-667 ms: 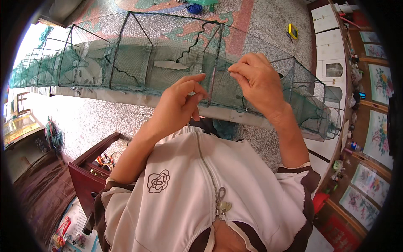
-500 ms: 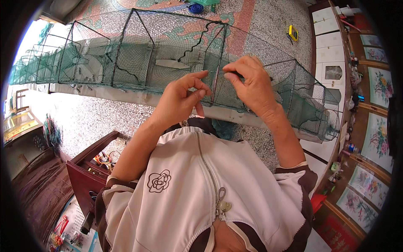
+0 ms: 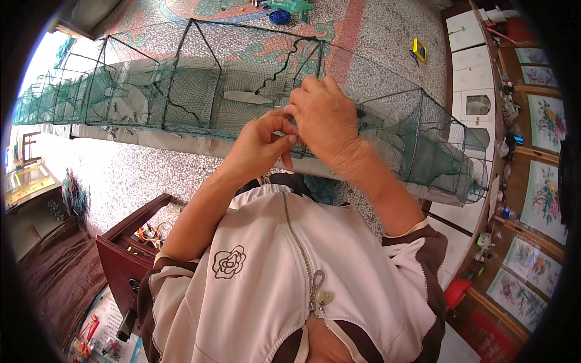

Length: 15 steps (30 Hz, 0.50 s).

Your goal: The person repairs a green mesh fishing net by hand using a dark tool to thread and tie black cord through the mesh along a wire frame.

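A long green mesh trap point(image 3: 196, 97) on square dark wire frames stretches across in front of me. My left hand point(image 3: 257, 148) is in front of its middle section, fingers curled and pinched; what they hold, if anything, is too small to make out. My right hand point(image 3: 324, 121) is closed on a thin metal tool point(image 3: 279, 107), with its tip at the left hand's fingertips; the right hand's back hides much of it. A black wavy cord point(image 3: 264, 81) runs over the mesh just behind the hands.
A blue coil point(image 3: 279, 17), green plastic point(image 3: 295, 5) and a yellow object point(image 3: 419, 49) lie on the patterned floor beyond. White cabinets point(image 3: 466, 69) stand at right, a dark red wooden piece of furniture point(image 3: 121, 254) at lower left.
My right hand has moved left with the thin tool and now meets my left hand's fingertips. My left hand has shifted only slightly.
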{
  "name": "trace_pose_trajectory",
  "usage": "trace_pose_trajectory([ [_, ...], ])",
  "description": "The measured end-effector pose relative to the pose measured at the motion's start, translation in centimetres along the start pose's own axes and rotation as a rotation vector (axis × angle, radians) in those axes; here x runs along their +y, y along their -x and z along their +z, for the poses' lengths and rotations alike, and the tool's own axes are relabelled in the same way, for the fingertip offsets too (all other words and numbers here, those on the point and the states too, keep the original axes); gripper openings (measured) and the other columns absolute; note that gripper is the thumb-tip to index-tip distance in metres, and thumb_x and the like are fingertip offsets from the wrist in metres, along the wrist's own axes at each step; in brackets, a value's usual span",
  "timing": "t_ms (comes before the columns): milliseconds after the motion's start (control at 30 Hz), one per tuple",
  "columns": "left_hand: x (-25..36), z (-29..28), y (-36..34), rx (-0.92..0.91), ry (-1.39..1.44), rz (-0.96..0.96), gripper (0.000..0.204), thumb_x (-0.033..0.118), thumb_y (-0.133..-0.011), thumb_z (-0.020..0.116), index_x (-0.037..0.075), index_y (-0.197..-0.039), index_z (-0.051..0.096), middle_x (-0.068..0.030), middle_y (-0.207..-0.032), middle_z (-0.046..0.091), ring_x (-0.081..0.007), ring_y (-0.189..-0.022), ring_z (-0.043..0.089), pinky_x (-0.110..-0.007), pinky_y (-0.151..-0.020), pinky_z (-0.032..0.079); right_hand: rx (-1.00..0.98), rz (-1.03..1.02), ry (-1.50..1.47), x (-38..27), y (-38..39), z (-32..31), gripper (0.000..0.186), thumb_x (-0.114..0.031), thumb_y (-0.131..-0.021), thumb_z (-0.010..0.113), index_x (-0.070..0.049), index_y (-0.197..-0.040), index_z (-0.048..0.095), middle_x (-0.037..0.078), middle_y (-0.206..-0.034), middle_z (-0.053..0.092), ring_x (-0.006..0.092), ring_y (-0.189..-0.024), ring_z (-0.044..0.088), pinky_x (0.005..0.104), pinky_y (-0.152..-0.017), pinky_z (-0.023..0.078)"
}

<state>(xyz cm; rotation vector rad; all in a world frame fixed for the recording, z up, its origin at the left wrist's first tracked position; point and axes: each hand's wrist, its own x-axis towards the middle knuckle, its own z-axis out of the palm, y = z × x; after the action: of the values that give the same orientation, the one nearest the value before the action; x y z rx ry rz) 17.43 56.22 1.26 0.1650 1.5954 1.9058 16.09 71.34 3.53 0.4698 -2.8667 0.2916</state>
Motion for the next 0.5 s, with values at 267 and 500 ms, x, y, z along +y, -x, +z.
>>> trace_pose_trajectory([
  [267, 0.6, 0.1, 0.7, 0.017, -0.214, -0.016, 0.008, -0.002, -0.084, 0.051, -0.003, -0.089, 0.058, -0.013, -0.088, 0.064, -0.0132, -0.056, 0.062, -0.028, -0.053, 0.048, 0.281, -0.114, -0.857, -3.7, -4.9, -1.8, 0.018, -0.024, -0.088, 0.062, -0.007, -0.082, 0.058, -0.001, -0.078, 0.06, 0.0184, -0.072, 0.058, 0.0313, -0.064, 0.046],
  [500, 1.7, 2.5, 1.0, 0.124, -0.175, 0.164, 0.027, 0.0, -0.087, 0.055, 0.0, -0.112, 0.045, -0.0173, -0.121, 0.05, -0.0129, -0.055, 0.056, -0.027, -0.053, 0.045, 0.172, -0.238, -1.523, 1.8, -3.2, -15.4, 0.024, -0.025, -0.097, 0.045, -0.003, -0.091, 0.054, 0.002, -0.076, 0.057, 0.0125, -0.067, 0.055, 0.0259, -0.057, 0.042],
])
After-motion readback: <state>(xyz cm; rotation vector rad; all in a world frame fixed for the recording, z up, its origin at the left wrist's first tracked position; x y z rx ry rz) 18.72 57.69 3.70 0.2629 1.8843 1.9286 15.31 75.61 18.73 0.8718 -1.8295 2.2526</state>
